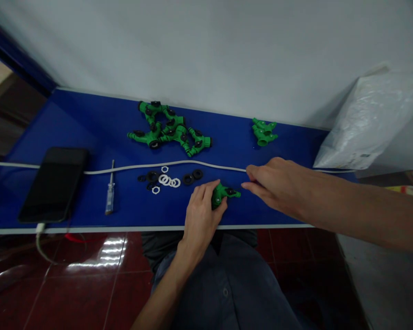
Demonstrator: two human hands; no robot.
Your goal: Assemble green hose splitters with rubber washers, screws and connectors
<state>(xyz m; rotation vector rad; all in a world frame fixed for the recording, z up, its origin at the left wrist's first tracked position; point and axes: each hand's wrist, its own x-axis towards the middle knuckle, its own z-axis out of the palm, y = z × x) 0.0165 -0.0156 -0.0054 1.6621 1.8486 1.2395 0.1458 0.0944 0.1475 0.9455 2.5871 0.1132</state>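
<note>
My left hand [202, 204] is closed around a green Y-shaped hose connector [223, 193] with a black valve lever, held low over the blue table near its front edge. Just to the right, my right hand [270, 183] hovers with fingers curled and thumb and forefinger brought close together. Whatever may be between those fingertips is too small to make out. Left of the connector lie white plastic rings [164, 179], several in number, and black rings [187, 178]. Farther back sits a cluster of green valve connectors [174, 133] with black levers.
Bare green connector bodies [262, 133] lie at the back right, near a plastic-wrapped package [368, 123]. A white cable [137, 167] crosses the blue table [103, 123]. A clear-handled screwdriver [110, 197] and a black phone [54, 183] with a charging cable are on the left.
</note>
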